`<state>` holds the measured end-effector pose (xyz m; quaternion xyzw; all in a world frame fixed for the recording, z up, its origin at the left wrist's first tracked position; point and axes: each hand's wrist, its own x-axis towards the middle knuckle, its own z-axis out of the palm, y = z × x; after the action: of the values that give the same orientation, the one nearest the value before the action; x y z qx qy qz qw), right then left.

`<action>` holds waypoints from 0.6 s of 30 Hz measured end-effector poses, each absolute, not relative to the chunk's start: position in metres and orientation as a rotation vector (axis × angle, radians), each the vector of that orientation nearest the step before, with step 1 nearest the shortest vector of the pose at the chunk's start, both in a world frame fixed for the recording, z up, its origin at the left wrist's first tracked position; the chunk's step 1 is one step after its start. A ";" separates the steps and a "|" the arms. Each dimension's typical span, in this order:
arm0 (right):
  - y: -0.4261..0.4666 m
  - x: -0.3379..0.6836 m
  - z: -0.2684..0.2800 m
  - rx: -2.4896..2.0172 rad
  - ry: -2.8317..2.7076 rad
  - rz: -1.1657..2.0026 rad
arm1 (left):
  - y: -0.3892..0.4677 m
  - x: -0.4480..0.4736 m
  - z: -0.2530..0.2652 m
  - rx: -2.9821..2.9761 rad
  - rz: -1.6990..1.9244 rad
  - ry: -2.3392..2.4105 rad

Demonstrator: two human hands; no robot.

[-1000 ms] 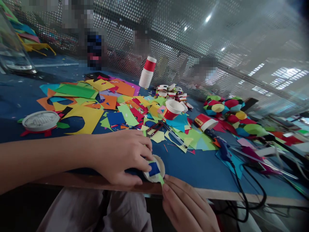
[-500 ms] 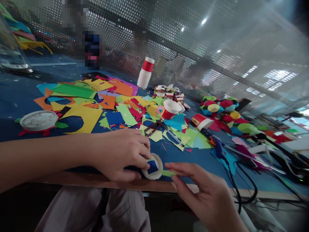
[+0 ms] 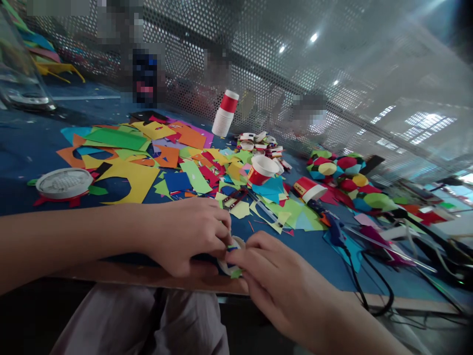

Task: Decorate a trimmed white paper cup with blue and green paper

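At the table's front edge lies a shallow white paper cup bottom [image 3: 239, 241], mostly covered by my hands, with a blue paper piece inside it. My left hand [image 3: 197, 236] has its fingers curled over the near-left rim, holding the cup bottom against the table. Closed in a pinch, my right hand [image 3: 283, 278] presses a small green paper strip [image 3: 236, 273] at the cup bottom's right side. Its fingertips reach over the blue paper, and most of the strip is hidden beneath them.
Coloured paper scraps [image 3: 195, 175] spread beyond my hands, with scissors [image 3: 236, 197] among them. A paper cup stack [image 3: 225, 114] stands behind. At the right lie a blue glue gun [image 3: 335, 230] and its black cable. A turtle-like craft [image 3: 64, 183] sits left.
My right hand has moved left onto the cup bottom, bringing the green strip against it. The left hand has stayed in place. The view has shifted slightly.
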<state>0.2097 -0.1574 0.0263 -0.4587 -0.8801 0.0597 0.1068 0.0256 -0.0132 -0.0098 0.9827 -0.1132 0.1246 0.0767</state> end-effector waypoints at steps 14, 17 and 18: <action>-0.160 0.203 -0.004 -1.396 -2.343 -0.057 | -0.014 0.026 -0.010 2.942 0.394 -0.325; -0.163 0.202 -0.010 -1.492 -2.242 0.007 | -0.014 0.027 -0.011 2.934 0.397 -0.329; -0.164 0.202 -0.013 -1.484 -2.241 -0.009 | -0.014 0.027 -0.011 2.934 0.398 -0.328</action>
<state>0.2015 -0.1637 -0.0126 -0.5379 -0.8125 -0.0032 0.2248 0.0265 -0.0143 -0.0106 0.9817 -0.1097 0.1331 0.0811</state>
